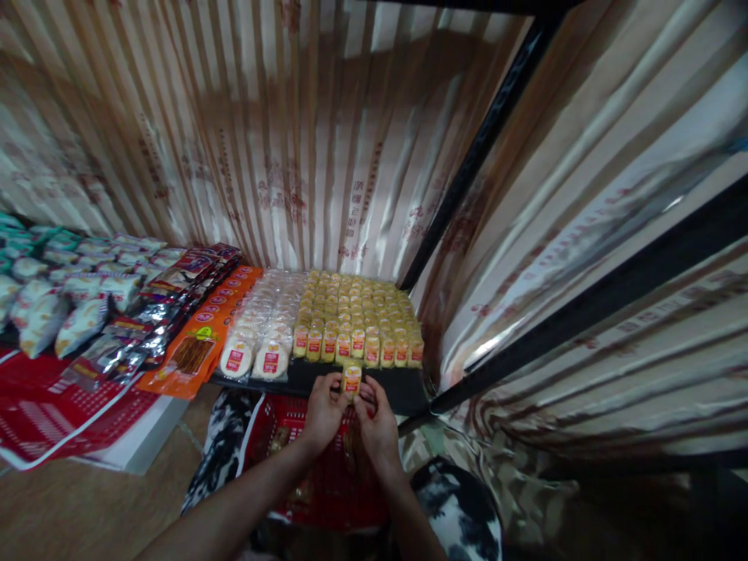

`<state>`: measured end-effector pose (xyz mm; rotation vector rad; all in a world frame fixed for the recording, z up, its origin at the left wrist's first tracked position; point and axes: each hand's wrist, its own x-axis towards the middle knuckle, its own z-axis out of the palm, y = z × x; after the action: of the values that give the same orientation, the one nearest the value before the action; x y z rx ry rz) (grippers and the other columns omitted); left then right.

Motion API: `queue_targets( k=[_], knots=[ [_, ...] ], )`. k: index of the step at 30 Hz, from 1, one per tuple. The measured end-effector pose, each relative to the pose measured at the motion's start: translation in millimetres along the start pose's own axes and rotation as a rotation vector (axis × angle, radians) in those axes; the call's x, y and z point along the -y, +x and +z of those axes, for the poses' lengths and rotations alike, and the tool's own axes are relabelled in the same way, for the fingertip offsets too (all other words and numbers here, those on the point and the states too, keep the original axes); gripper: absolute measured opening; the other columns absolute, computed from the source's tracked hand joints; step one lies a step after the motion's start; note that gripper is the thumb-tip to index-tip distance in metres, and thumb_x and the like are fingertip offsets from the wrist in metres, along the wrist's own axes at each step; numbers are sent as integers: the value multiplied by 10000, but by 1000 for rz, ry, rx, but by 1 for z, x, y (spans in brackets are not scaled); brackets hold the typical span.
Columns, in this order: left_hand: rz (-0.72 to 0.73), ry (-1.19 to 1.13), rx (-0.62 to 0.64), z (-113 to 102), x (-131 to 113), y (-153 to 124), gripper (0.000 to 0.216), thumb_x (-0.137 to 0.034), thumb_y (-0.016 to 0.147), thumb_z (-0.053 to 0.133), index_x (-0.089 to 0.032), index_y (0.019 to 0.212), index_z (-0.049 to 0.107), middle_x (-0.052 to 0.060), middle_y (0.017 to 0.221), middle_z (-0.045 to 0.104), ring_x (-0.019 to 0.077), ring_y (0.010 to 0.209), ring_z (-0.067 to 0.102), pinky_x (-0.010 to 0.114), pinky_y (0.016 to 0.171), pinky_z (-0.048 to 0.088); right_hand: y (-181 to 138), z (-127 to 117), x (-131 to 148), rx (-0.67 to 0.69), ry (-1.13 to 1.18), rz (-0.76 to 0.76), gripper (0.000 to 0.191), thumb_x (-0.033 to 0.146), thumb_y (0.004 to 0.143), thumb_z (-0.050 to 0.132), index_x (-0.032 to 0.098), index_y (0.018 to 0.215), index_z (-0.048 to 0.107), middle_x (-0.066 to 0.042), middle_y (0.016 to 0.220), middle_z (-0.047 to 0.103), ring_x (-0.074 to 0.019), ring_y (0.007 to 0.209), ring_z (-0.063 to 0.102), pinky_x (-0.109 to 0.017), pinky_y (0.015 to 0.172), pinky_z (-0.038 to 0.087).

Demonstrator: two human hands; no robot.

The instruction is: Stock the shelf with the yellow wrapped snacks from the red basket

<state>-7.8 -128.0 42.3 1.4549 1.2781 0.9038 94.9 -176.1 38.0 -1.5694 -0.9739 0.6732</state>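
Observation:
Between the fingers of my left hand (325, 407) and my right hand (375, 417) is a small yellow snack packet (351, 379) with a red and white label. Both hands pinch it, one on each side, just in front of the shelf edge. Behind it, rows of matching yellow packets (359, 312) stand on the black shelf (403, 393). Left of these are rows of round white packets (270, 360). Below my hands sits a red basket (262, 436) with a few wrapped packets inside, partly hidden by my forearms.
Farther left lie orange packets (202, 327), dark shiny packets (125, 343) and white puffed bags (82, 323). A second red basket (52, 413) is at the left. Striped sheeting (327, 156) hangs behind the shelf, and black posts (473, 164) frame the right side.

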Motion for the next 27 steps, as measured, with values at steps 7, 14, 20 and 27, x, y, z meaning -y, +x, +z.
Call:
queue_targets(
  k=[7,14,20,27],
  knots=[
    [18,164,-54,20,-15,31,225,-151,779,531,-177,1000,567,28,924,556,108,742,559,214,725,453,31,-4,-8,-35,-241,-229,381,282,812,417,172,1139,578,-120,1153,594,-209,1031,561,-387,902,451],
    [62,340,-67,29,-18,41,256,-187,804,523,-189,1060,512,45,962,587,160,881,575,237,762,428,44,-1,-20,-63,-318,-343,380,251,833,369,173,1125,600,-120,1188,569,-205,1118,509,-412,980,393],
    [94,433,-111,34,-8,44,133,-218,828,483,-176,953,498,60,949,569,169,856,573,250,737,422,47,1,-27,-55,-342,-358,383,254,854,349,145,1124,597,-139,1196,551,-209,1135,494,-409,985,391],
    [229,313,-52,36,1,46,97,-224,850,424,-198,862,517,14,840,549,133,768,542,230,721,420,48,2,-36,-102,-357,-375,372,235,860,344,160,1114,605,-137,1151,545,-196,1098,510,-382,952,425]
  ],
)
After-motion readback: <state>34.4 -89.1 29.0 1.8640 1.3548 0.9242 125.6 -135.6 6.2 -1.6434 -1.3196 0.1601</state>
